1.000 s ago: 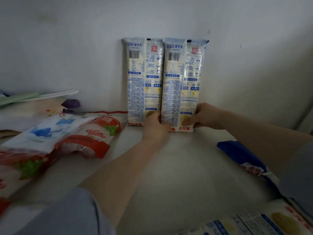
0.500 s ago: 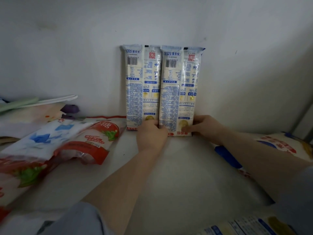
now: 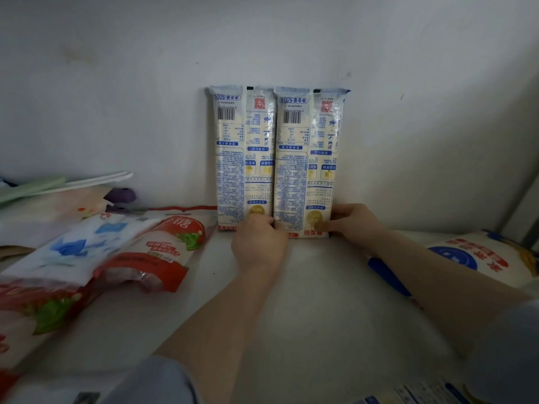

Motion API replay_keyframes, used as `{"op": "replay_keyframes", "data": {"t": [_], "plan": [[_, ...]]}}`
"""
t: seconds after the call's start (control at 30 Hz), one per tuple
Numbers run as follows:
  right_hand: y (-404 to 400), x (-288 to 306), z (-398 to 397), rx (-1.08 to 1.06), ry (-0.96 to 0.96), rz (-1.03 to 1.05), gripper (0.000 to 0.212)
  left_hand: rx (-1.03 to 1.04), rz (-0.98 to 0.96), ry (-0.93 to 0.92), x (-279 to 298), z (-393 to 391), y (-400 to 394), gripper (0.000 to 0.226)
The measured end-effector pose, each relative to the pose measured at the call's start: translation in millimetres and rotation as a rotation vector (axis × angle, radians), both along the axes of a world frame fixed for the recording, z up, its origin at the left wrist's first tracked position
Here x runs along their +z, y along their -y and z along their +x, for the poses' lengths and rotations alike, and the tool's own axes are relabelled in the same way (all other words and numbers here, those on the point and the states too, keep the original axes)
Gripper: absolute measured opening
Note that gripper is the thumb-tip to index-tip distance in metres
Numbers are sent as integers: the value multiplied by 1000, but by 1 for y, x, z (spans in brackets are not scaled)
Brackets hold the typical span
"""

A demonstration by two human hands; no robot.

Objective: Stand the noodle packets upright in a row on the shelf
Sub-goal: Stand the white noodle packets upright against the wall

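Noodle packets are standing side by side at the far edge of the white shelf (image 3: 320, 301), leaning flat against the pale back wall (image 3: 408, 141). I am steadying both at their lower ends. My left hand (image 3: 258, 243) is sitting at the seam where the two packets meet, fingers (image 3: 267, 221) curled against the bottom of the left packet (image 3: 243, 158), the thumb side touching the right packet (image 3: 307, 161). My right hand (image 3: 354, 223) is pinching the lower right corner of the right packet, fingers bent round its edge.

Each packet is a long, narrow, glossy plastic sleeve, cream with blue print panels, and crimped flat at the top. Their long axes are running straight up, and the print and barcodes are reading upside down, so the labelled tops are pointing down at the shelf. The two are touching along their full height.

On the left, soft red-and-white bags (image 3: 151, 255) are lying flat, partly overlapping one another. On the right, a plump white sack with a blue round mark (image 3: 472, 258) is lying on its side. At the near right edge another printed packet (image 3: 423, 395) is just showing.
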State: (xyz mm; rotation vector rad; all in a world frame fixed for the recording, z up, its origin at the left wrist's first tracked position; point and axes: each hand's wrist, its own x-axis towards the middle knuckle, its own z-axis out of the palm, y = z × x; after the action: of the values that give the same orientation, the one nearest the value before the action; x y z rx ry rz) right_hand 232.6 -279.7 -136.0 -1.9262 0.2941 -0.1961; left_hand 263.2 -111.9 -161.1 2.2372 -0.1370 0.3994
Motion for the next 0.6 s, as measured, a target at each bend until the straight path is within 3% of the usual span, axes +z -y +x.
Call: {"op": "replay_keyframes", "data": {"t": [0.6], "plan": [[0, 0, 0, -20, -20, -18, 34, 47, 105, 31, -4, 5, 5, 22]]}}
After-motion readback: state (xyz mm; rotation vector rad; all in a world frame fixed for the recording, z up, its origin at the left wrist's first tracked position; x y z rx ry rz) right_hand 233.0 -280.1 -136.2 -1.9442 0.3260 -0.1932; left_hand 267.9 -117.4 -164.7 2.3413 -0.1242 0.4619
